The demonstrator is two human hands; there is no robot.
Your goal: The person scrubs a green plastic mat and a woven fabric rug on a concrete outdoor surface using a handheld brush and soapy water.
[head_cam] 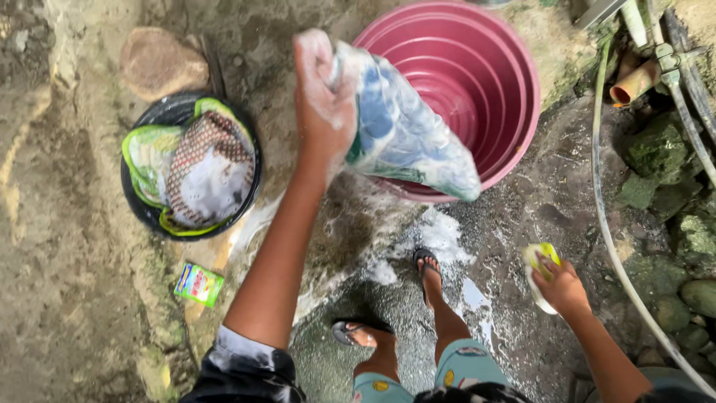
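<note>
Soapy left hand (322,97) fingers clenched around wet cloth (403,127); right hand (559,287) gripping yellow sponge (540,257).

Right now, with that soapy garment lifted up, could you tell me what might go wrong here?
The left hand grips the wet blue-and-white garment with lather on the fingers, so it could slip and land on the dirty ground rather than in the red basin. The ground underfoot is wet and foamy, and the sandals may slide on it. The right hand holds a yellow soap piece that could also slip out.
</note>
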